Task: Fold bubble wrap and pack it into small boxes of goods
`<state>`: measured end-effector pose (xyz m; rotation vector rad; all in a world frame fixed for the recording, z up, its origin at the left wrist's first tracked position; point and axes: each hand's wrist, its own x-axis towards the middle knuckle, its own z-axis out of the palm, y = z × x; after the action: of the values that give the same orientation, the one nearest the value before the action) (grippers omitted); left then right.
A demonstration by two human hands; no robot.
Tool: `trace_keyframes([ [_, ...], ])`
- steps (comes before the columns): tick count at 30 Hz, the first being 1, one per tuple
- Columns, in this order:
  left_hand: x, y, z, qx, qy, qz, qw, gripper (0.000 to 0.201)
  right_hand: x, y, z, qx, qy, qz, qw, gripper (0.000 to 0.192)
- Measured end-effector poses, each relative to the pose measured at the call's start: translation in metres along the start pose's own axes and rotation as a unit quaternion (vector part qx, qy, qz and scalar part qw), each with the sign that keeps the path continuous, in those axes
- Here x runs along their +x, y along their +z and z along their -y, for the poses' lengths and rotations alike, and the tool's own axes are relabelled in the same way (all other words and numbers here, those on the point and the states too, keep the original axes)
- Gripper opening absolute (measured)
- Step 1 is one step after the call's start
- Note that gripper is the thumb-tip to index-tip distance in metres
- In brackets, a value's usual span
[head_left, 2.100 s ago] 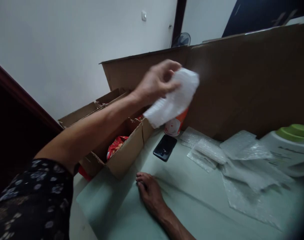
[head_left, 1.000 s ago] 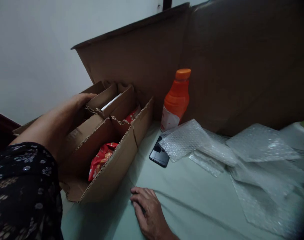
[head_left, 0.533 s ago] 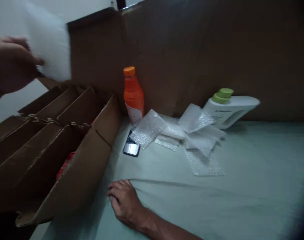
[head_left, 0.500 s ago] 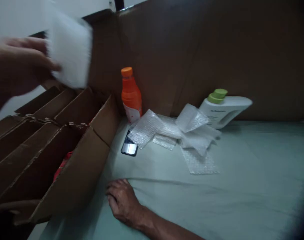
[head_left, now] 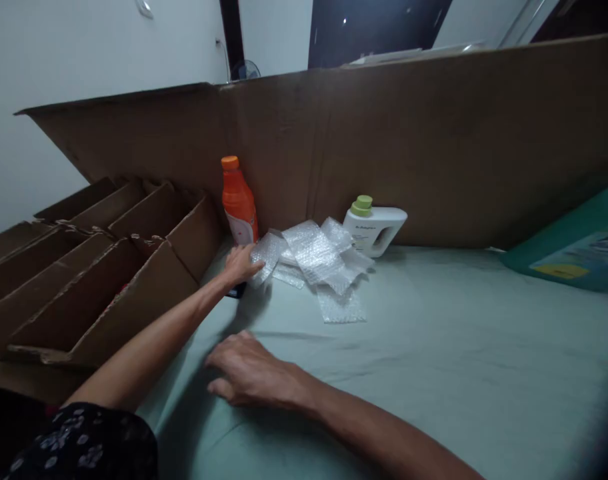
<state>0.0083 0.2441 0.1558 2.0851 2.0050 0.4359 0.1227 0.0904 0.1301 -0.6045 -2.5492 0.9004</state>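
Now that the white packet is gone from our left hand (head_left: 240, 263), it's touching the clear bubble-wrap sheets (head_left: 311, 257) beside the orange plastic bottle (head_left: 238, 201), fingers loose; right hand (head_left: 247, 375) lies flat, empty, on the pale green table (head_left: 434, 347).

A pale green surface (head_left: 459, 373) fills the foreground in dim light. A tall brown cardboard sheet (head_left: 434, 140) stands along its far edge. Behind it rises a plain white wall (head_left: 84, 47) bearing a switch (head_left: 145, 7), beside a dark door frame (head_left: 231, 37) and a small fan (head_left: 245, 69).
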Motion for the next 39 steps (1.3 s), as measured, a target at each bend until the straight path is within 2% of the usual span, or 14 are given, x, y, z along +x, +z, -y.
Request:
trace_keyframes([
  [3, -0.016, 0.024, 0.012, 0.038, -0.001, 0.003, 0.999, 0.062, -0.062, -0.055, -0.028, -0.108, 0.058, -0.136, 0.983, 0.029],
  [5, -0.018, 0.036, 0.013, 0.056, 0.017, 0.000, 0.998, 0.057, -0.098, -0.086, -0.060, -0.203, 0.147, -0.216, 0.944, 0.040],
  [7, -0.015, 0.044, 0.009, 0.070, 0.030, -0.006, 0.997, 0.045, -0.118, -0.107, -0.096, -0.270, 0.233, -0.246, 0.901, 0.054],
  [10, -0.008, 0.050, -0.005, 0.082, 0.025, -0.018, 0.996, 0.035, -0.117, -0.121, -0.141, -0.319, 0.299, -0.202, 0.876, 0.067],
  [15, -0.006, 0.060, -0.047, 0.058, 0.018, -0.011, 0.998, 0.034, -0.071, -0.139, -0.182, -0.327, 0.292, -0.153, 0.886, 0.062],
  [18, -0.016, 0.062, -0.066, 0.019, 0.038, 0.011, 0.999, 0.038, -0.063, -0.156, -0.188, -0.329, 0.284, -0.146, 0.889, 0.061],
  [20, -0.028, 0.059, -0.065, -0.002, 0.052, 0.008, 0.999, 0.042, -0.077, -0.162, -0.182, -0.339, 0.287, -0.158, 0.882, 0.058],
  [24, -0.056, 0.050, -0.036, -0.016, 0.049, -0.027, 0.998, 0.052, -0.130, -0.149, -0.154, -0.367, 0.299, -0.196, 0.859, 0.049],
  [26, -0.067, 0.055, -0.022, -0.016, 0.039, -0.031, 0.999, 0.061, -0.145, -0.136, -0.143, -0.375, 0.284, -0.191, 0.861, 0.051],
  [28, -0.072, 0.066, -0.020, -0.018, 0.044, -0.014, 0.999, 0.067, -0.140, -0.124, -0.141, -0.378, 0.250, -0.175, 0.874, 0.057],
  [30, -0.072, 0.080, -0.030, -0.017, 0.061, 0.016, 0.998, 0.068, -0.119, -0.120, -0.148, -0.376, 0.223, -0.152, 0.887, 0.059],
  [33, -0.066, 0.095, -0.052, -0.008, 0.069, 0.047, 0.996, 0.069, -0.081, -0.128, -0.166, -0.369, 0.218, -0.119, 0.896, 0.049],
  [36, -0.066, 0.092, -0.064, -0.004, 0.065, 0.061, 0.996, 0.070, -0.069, -0.140, -0.174, -0.366, 0.220, -0.116, 0.897, 0.043],
  [39, -0.085, 0.080, -0.062, -0.012, 0.080, 0.070, 0.994, 0.072, -0.085, -0.134, -0.158, -0.376, 0.223, -0.143, 0.888, 0.044],
])
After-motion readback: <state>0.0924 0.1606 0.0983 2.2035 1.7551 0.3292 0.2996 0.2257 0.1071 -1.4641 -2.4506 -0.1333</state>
